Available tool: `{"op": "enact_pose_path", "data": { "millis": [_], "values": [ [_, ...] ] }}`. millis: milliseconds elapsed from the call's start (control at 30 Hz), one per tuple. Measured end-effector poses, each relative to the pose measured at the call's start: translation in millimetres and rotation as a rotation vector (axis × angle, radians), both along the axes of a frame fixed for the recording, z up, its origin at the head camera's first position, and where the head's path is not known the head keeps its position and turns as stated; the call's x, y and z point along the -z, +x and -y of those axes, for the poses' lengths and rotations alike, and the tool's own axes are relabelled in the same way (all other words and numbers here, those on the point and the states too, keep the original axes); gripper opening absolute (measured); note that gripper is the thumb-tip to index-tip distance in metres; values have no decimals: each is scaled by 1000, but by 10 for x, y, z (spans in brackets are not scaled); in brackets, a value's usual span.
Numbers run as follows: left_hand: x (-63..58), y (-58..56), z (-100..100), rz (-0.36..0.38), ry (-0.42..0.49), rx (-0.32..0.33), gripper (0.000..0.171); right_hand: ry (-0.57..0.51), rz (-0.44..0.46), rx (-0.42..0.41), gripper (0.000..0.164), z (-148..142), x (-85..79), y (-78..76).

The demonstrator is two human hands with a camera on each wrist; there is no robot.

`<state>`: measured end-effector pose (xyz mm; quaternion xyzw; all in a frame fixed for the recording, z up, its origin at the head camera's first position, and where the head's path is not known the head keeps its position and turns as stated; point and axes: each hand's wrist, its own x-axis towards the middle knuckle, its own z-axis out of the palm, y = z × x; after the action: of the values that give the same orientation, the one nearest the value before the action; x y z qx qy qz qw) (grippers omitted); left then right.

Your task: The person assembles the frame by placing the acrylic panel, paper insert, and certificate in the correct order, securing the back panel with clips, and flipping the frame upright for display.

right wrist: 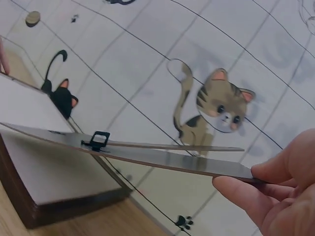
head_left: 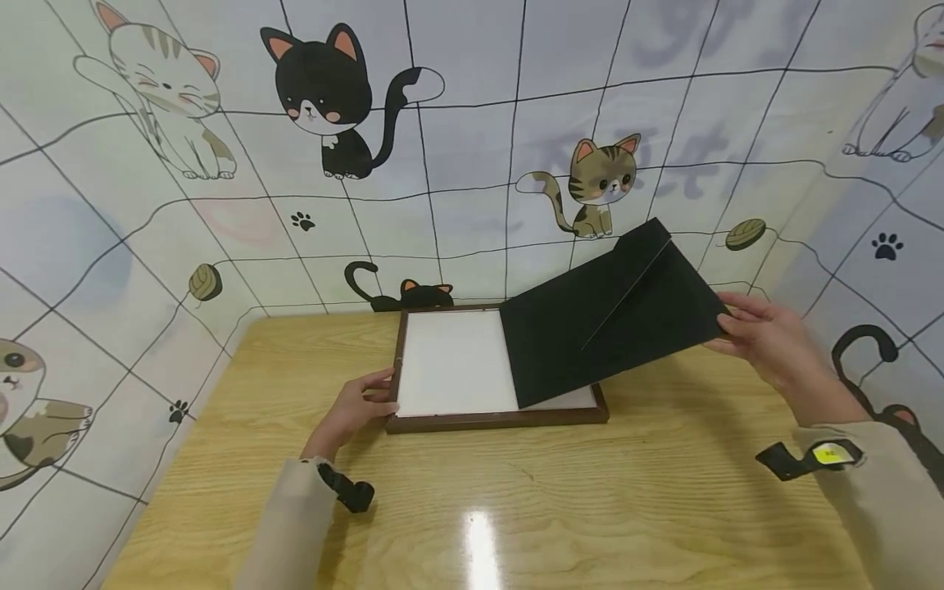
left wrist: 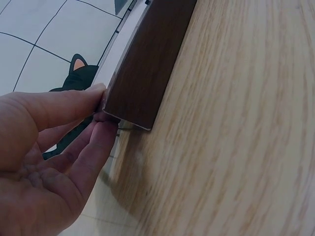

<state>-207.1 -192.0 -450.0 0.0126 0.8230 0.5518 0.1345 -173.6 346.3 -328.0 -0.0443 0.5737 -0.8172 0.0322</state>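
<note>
A brown picture frame (head_left: 494, 420) lies on the wooden table, its white inner sheet (head_left: 457, 360) showing. My left hand (head_left: 357, 414) pinches the frame's left side near the front corner; in the left wrist view the thumb lies above and the fingers (left wrist: 96, 152) below the edge. With my right hand (head_left: 763, 340) I pinch the right edge of a black backing board (head_left: 612, 319), thumb on one face and fingers on the other. The board is tilted, raised on the right, its left end low over the frame. A folding stand (right wrist: 197, 147) and a small black hanger (right wrist: 100, 140) are on it.
The wooden table (head_left: 531, 492) backs onto a wall (head_left: 472, 147) printed with cats and grid lines. Another printed wall stands on each side. Dark straps with small devices sit on both wrists.
</note>
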Motion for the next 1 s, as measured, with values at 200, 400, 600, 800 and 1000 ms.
{"op": "enact_pose_path", "data": {
  "millis": [200,400,600,800,1000],
  "values": [
    [-12,1,4,-4,14,9,64,-13,-63,-19,30,251,73,-28],
    [-13,7,3,-6,11,10,64,-58,-12,-19,34,506,138,-37],
    [3,6,9,8,10,-1,65,-45,65,-2,48,759,203,-60],
    [4,13,13,-14,20,9,63,5,121,26,59,990,295,-60],
    [-4,7,-6,-18,14,0,63,95,135,46,56,1176,405,-70]
  ]
}}
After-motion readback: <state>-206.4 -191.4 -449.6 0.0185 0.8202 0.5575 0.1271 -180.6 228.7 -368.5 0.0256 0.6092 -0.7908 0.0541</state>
